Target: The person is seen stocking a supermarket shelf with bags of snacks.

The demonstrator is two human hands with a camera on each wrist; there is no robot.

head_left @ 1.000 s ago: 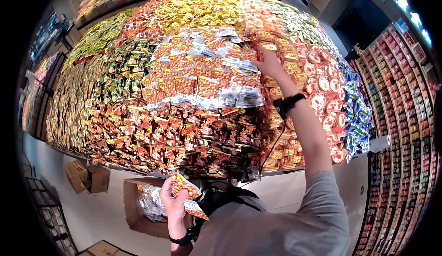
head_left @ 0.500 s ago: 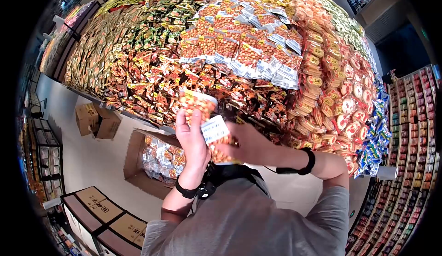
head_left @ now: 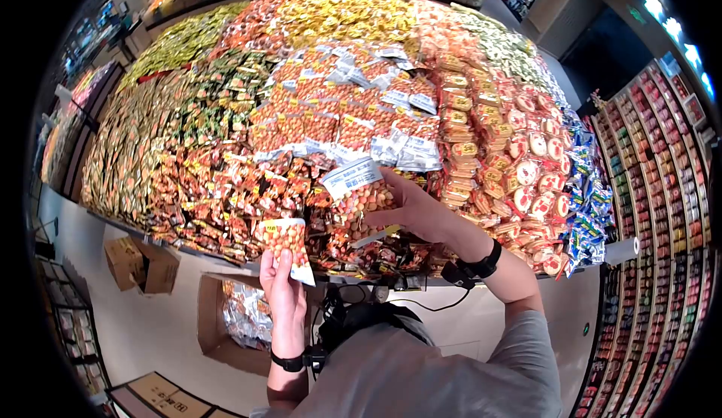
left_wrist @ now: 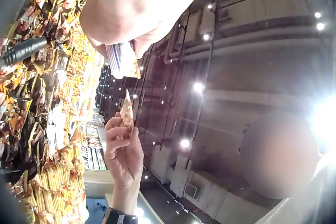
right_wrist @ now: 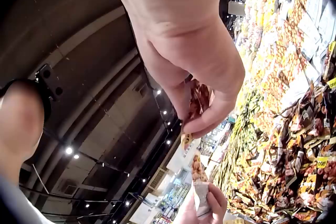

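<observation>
Two small clear-fronted snack packets with round orange-brown nuts are in the person's hands. The left hand [head_left: 284, 297] pinches one packet [head_left: 286, 239] between thumb and fingers, near the display's front edge. Ahead and to its right, the right hand [head_left: 425, 211] holds the other packet [head_left: 353, 201], its white printed strip toward the far side. Seen from the left wrist, the right hand [left_wrist: 125, 155] has its fingers curled at its packet [left_wrist: 127, 116]. The right wrist view shows thumb and fingers closed on that packet [right_wrist: 198, 100], partly hidden by the hand.
Matching nut packets [head_left: 323, 121] lie in overlapping rows on the heaped display. Dark-red packets [head_left: 203, 200] border them in front, and yellow-red wrapped snacks [head_left: 459, 147] to the right. On the floor stand an open carton [head_left: 213, 320] holding more packets and another cardboard box [head_left: 154, 264].
The right hand came back from the far nut packets to the left hand, then moved forward and right holding a packet. The left hand keeps a packet. The head view shifted between frames.
</observation>
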